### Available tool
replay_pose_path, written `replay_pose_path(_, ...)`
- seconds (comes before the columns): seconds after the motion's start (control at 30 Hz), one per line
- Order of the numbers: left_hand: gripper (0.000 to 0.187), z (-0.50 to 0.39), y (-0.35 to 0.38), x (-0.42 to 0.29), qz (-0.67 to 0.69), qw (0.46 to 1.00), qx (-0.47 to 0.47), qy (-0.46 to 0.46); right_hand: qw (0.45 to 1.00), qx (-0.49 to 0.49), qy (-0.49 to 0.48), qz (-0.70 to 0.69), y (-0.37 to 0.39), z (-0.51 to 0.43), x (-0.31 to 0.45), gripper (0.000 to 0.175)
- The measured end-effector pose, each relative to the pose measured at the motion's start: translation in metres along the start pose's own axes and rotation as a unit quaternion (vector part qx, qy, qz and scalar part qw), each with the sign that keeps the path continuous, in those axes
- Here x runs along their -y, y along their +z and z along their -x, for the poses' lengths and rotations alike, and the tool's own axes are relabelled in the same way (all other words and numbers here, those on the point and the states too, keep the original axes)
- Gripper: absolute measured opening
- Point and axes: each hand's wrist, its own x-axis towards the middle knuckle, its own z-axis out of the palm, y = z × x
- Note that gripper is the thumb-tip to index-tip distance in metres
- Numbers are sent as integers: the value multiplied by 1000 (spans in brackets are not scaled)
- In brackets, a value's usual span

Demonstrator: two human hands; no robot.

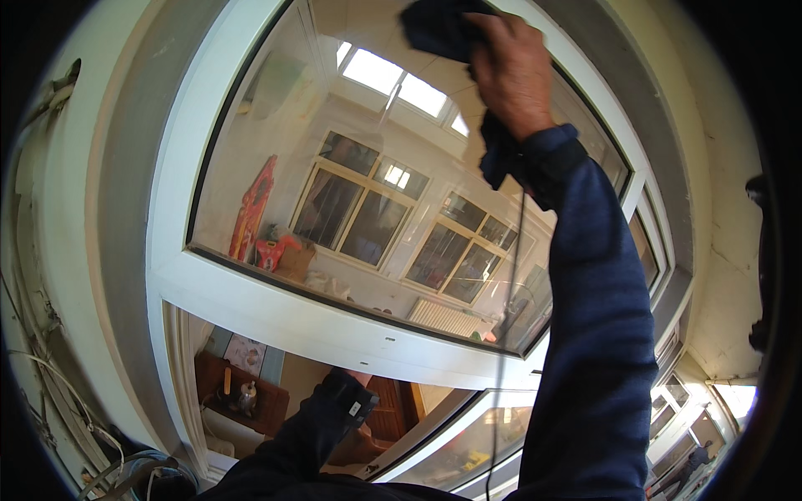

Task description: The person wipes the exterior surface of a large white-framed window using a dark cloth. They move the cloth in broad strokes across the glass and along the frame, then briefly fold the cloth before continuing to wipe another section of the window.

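Observation:
A dark cloth [442, 28] is bunched in my right hand [517, 75], raised to the upper part of a large window pane [376, 206]. Part of the cloth hangs below the palm beside my wrist. White framing [313, 325] with a black seal surrounds the glass. My left arm [307, 419] reaches into the opening under the lower rail, with a black band on its wrist. Only a sliver of my left hand [359, 377] shows beneath the rail; its fingers are hidden. A thin dark cord [501, 376] hangs from near my right wrist.
Through the opening a brown wooden surface [269, 418] holds a shiny container [247, 396]. Another tilted window sash [463, 444] lies lower right. Pipes and cables run down the left wall [56, 376], above a bucket [166, 479]. A person [689, 466] is far off at lower right.

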Motion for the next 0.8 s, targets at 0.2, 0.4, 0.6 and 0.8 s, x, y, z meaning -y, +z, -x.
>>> replay_pose_path(0.2, 59, 5, -18, -1, -19, 999, 29, 11, 922, 165, -294, -191, -36, 76, 134, 29)
replay_pose_path(0.4, 60, 0, -44, 1, -59, 987, -139, 48, 987, 112, -89, -68, -72, 59, -12, 48)
replay_pose_path(0.6, 62, -3, -43, 8, -101, 985, -119, 76, 995, 13, -58, 75, -3, -20, -36, 39)
replay_pose_path(0.8, 62, 0, -34, 2, -34, 996, -61, 64, 998, 27, -44, 28, 34, -63, 46, 19)
